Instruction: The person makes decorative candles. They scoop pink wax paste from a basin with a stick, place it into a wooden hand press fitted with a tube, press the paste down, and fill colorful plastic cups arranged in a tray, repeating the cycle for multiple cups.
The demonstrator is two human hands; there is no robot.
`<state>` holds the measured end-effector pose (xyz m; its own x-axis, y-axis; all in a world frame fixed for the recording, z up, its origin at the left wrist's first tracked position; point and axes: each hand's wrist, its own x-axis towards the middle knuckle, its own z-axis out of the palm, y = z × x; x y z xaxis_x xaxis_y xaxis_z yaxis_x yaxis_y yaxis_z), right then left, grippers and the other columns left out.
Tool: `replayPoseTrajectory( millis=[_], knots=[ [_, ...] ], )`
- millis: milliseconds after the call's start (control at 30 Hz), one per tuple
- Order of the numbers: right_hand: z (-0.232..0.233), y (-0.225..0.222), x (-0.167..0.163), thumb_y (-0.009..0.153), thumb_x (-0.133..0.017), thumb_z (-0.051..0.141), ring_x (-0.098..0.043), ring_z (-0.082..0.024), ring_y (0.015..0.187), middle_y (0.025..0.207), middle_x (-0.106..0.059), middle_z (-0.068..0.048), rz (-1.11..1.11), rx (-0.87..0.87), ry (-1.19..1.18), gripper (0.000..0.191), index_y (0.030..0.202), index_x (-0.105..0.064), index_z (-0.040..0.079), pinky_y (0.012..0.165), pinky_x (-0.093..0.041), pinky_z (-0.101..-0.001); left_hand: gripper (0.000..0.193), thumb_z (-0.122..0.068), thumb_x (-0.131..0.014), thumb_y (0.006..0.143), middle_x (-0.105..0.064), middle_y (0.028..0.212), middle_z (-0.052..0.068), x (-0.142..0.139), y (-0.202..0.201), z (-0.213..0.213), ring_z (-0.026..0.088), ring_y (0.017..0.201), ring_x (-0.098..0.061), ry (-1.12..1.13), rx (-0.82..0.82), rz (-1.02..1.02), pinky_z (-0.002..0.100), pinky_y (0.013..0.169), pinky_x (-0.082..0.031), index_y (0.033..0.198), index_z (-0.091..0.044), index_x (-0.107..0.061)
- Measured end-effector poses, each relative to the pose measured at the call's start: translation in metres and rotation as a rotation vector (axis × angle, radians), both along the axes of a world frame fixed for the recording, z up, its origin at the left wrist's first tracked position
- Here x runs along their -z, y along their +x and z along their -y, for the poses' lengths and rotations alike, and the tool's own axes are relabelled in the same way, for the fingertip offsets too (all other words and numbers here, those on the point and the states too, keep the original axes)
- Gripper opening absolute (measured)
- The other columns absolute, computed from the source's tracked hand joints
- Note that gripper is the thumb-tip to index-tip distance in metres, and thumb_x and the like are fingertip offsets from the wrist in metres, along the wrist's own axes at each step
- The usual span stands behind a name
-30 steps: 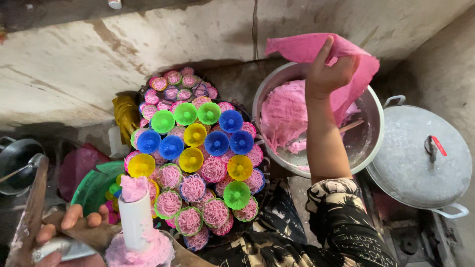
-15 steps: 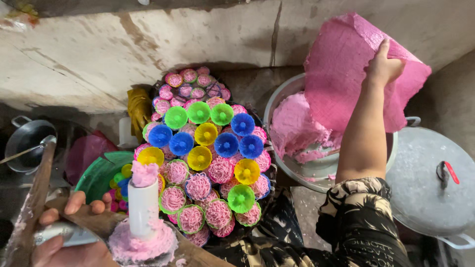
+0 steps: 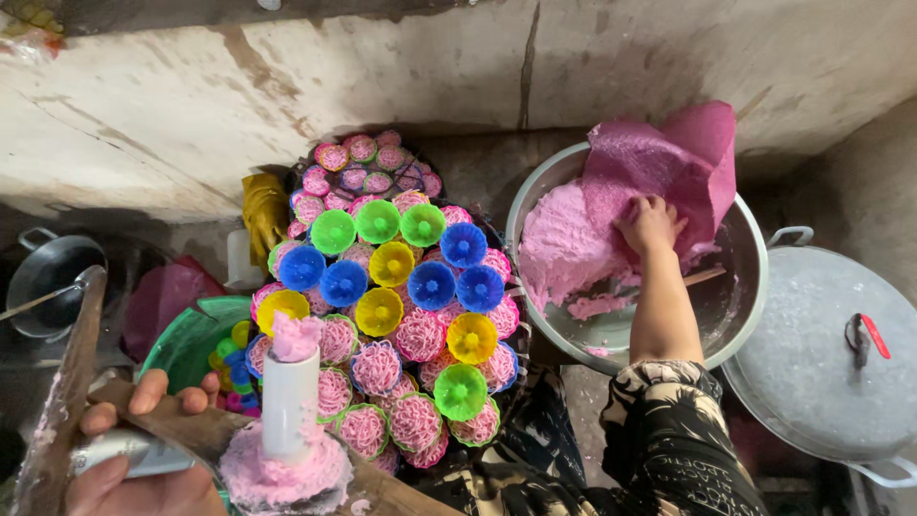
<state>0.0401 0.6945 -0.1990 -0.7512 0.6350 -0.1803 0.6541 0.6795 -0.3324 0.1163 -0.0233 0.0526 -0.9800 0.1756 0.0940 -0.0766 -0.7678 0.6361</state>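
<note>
While I look down from the head view, the biggest thing I see is the cracked pale concrete wall (image 3: 172,124) across the top of the frame. At lower right lies a round grey metal pot lid (image 3: 812,363) with a dark knob. Just left of it, in the right centre, sits a wide round steel basin (image 3: 740,287) holding a mound of pink dough (image 3: 564,248), partly draped by a crumpled pink plastic sheet (image 3: 669,162). In the middle of the frame a heap of small flower-shaped plastic moulds (image 3: 401,306) in green, blue, yellow and pink spreads out, many packed with pink noodle-like strands. At far left is a small dark metal pot (image 3: 53,277). At lower left stands a white cylindrical press tube (image 3: 289,401), upright, with pink dough at its top and foot.

My right hand (image 3: 650,222) rests palm-down in the basin, fingers spread, touching the pink sheet over the dough; I cannot tell whether it grips. My left hand (image 3: 134,449), at the lower left edge, is curled around a silvery metal handle (image 3: 134,454) and a wooden bar (image 3: 191,425).
</note>
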Motion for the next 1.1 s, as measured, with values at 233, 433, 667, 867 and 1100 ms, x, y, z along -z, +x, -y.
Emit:
replayPoseTrajectory(
  millis=[233,433,667,867,1100],
  knots=[
    [-0.021,0.028,-0.003,0.063,-0.088,0.053,-0.007,-0.043,0.15,0.167,-0.01,-0.01,0.029,0.03,-0.051,0.109,0.156,-0.036,0.032,0.113,-0.013,-0.0704,0.023,-0.013,-0.065,0.088,-0.047,0.11,0.001,-0.004,0.005,0.007,0.034,0.115,-0.053,-0.068,-0.063,0.051,0.06,0.133,-0.018,0.108,-0.022,-0.061],
    [-0.053,0.084,0.01,0.095,-0.062,0.061,-0.039,-0.042,0.146,0.159,-0.04,-0.023,-0.096,0.276,-0.042,0.093,0.169,-0.02,0.024,0.117,-0.034,-0.0531,0.025,-0.011,-0.067,0.086,-0.051,0.111,0.003,-0.003,0.005,0.003,0.035,0.116,-0.054,-0.027,0.02,0.03,0.059,0.134,-0.021,0.108,-0.02,-0.062],
    [-0.071,0.087,-0.007,0.1,-0.052,0.065,-0.043,-0.043,0.141,0.155,-0.046,-0.024,-0.052,0.219,0.067,0.079,0.156,-0.04,0.012,0.112,-0.035,-0.0521,0.029,-0.009,-0.066,0.082,-0.056,0.111,-0.001,0.002,0.0,-0.004,0.034,0.116,-0.054,-0.076,0.043,-0.08,0.057,0.124,-0.026,0.11,-0.018,-0.062],
    [-0.066,0.071,-0.003,0.102,-0.05,0.05,-0.053,-0.041,0.13,0.14,-0.055,-0.021,0.076,0.11,0.153,0.054,0.134,-0.057,0.008,0.104,-0.045,-0.052,0.034,-0.012,-0.064,0.086,-0.057,0.112,-0.009,0.02,-0.003,0.002,0.026,0.114,-0.052,-0.144,-0.135,-0.126,0.056,0.11,-0.034,0.118,-0.022,-0.061],
    [-0.051,0.027,0.024,0.101,-0.055,0.021,-0.06,-0.035,0.118,0.124,-0.063,-0.015,0.005,-0.122,0.566,0.025,0.112,-0.072,0.006,0.096,-0.053,-0.0522,0.026,-0.012,-0.062,0.089,-0.055,0.11,-0.004,0.021,-0.004,-0.005,0.033,0.11,-0.055,-0.097,-0.117,-0.058,0.057,0.115,-0.035,0.114,-0.019,-0.062]
  ],
)
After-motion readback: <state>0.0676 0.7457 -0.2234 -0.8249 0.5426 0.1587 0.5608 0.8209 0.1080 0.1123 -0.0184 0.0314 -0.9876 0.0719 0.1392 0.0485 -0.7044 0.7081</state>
